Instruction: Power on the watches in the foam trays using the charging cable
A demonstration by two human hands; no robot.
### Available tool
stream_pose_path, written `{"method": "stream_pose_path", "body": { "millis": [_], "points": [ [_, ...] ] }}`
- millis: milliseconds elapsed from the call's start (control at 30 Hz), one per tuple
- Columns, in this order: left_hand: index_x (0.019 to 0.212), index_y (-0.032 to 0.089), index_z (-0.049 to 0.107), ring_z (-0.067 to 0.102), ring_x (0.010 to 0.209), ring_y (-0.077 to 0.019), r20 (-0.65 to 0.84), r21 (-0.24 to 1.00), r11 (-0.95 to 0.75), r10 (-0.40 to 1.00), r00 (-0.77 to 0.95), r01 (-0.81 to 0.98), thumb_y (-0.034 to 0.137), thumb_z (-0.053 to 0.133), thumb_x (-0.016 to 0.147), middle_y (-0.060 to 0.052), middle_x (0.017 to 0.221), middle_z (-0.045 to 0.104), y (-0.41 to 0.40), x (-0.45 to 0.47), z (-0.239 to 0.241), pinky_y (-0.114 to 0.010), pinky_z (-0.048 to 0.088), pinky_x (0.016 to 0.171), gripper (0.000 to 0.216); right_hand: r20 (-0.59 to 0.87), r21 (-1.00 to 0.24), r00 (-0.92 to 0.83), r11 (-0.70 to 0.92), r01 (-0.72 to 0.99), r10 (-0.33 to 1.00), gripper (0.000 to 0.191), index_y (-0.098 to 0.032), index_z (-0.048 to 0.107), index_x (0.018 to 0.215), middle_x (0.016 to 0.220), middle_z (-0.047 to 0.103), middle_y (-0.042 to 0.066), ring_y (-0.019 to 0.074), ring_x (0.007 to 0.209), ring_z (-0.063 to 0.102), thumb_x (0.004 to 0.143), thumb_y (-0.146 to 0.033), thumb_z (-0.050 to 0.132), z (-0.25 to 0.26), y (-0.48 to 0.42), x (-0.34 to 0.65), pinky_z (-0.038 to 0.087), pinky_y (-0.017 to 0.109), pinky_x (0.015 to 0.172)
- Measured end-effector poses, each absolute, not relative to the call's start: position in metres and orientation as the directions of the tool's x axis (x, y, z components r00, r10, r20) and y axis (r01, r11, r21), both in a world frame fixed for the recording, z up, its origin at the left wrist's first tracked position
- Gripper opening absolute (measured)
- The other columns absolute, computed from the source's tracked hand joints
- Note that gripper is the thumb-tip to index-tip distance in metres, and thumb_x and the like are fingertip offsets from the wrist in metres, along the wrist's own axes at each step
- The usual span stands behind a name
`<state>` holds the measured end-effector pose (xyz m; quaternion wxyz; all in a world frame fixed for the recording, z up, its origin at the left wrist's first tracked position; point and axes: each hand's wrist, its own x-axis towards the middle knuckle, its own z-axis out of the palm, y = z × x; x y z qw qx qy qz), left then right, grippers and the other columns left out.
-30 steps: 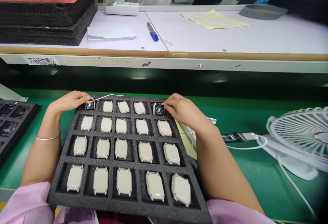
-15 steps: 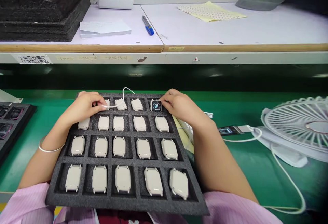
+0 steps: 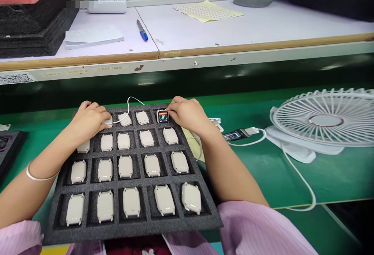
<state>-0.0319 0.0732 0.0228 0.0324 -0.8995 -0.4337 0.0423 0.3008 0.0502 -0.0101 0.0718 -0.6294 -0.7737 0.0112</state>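
Observation:
A black foam tray (image 3: 134, 224) lies in front of me, its cells holding several beige watch bodies face down. My left hand (image 3: 89, 120) rests curled over the far-left cells and pinches the plug of a thin white cable (image 3: 133, 100) beside a watch body there. My right hand (image 3: 187, 111) is closed on a watch (image 3: 163, 116) in the far-right cell, whose lit screen faces up.
A white desk fan (image 3: 324, 120) lies on the green mat at right, with a white lead and a small dark device (image 3: 235, 134) beside it. A second black tray (image 3: 7, 146) sits at far left. Behind is a raised shelf with paper, a blue pen (image 3: 142, 30) and stacked foam.
My left hand left the lit watch at the far-left corner and moved inward with the white cable to the adjacent cells. My right hand stayed on the lit watch. The view shifted right.

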Motion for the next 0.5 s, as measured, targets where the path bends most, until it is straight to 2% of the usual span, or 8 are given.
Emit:
{"method": "stream_pose_path", "body": {
  "millis": [133,200,267,333,433,500],
  "points": [
    [0.105,0.020,0.069,0.062,0.106,-0.0323,-0.151,-0.264,-0.597,0.801,0.579,0.758,0.029,0.065,0.084,-0.011,0.097,0.075,0.072,-0.013,0.032,-0.055,0.029,0.113,0.023,0.310,-0.129,-0.080,0.126,0.984,0.947,0.027,-0.017,0.075,0.085,0.100,0.067,0.010,0.0266,0.087,0.060,0.095,-0.015,0.050,-0.006,0.043,0.292,0.026,0.038,0.075],
    [0.106,0.017,0.068,0.065,0.099,-0.0313,-0.176,-0.305,-0.569,0.822,0.542,0.764,0.023,0.061,0.083,-0.011,0.089,0.074,0.068,-0.003,0.032,-0.054,0.031,0.113,0.025,0.373,-0.164,-0.136,0.209,0.964,0.918,0.024,-0.018,0.075,0.094,0.103,0.067,0.010,0.0274,0.092,0.060,0.097,-0.017,0.051,-0.005,0.039,0.283,0.027,0.038,0.077],
    [0.108,0.015,0.067,0.068,0.092,-0.0304,-0.183,-0.339,-0.541,0.840,0.510,0.770,0.014,0.055,0.082,-0.012,0.085,0.074,0.062,0.006,0.032,-0.055,0.032,0.113,0.028,0.361,-0.169,-0.258,0.335,0.927,0.896,0.022,-0.019,0.075,0.099,0.104,0.067,0.009,0.0270,0.096,0.059,0.099,-0.018,0.052,-0.007,0.036,0.271,0.028,0.038,0.081],
    [0.113,0.012,0.065,0.069,0.091,-0.0312,-0.182,-0.350,-0.504,0.863,0.471,0.789,0.009,0.051,0.083,-0.014,0.086,0.074,0.056,0.011,0.033,-0.059,0.031,0.113,0.033,0.277,-0.120,-0.370,0.414,0.902,0.887,0.023,-0.019,0.074,0.097,0.100,0.067,0.009,0.0263,0.095,0.059,0.100,-0.014,0.052,-0.011,0.034,0.258,0.028,0.038,0.084],
    [0.118,0.010,0.064,0.069,0.096,-0.0349,-0.163,-0.318,-0.447,0.894,0.417,0.836,0.013,0.052,0.088,-0.018,0.090,0.074,0.050,0.013,0.034,-0.066,0.028,0.112,0.032,0.167,-0.033,-0.431,0.442,0.896,0.887,0.024,-0.017,0.073,0.094,0.096,0.066,0.011,0.0262,0.091,0.058,0.099,-0.009,0.050,-0.016,0.031,0.245,0.029,0.037,0.083],
    [0.118,0.011,0.064,0.069,0.098,-0.0356,-0.138,-0.301,-0.444,0.896,0.422,0.844,0.018,0.057,0.088,-0.017,0.090,0.075,0.050,0.009,0.034,-0.066,0.026,0.114,0.031,0.172,-0.038,-0.432,0.445,0.895,0.885,0.025,-0.016,0.073,0.095,0.097,0.066,0.011,0.0263,0.092,0.058,0.099,-0.010,0.049,-0.019,0.030,0.242,0.029,0.037,0.084]
  ]
}}
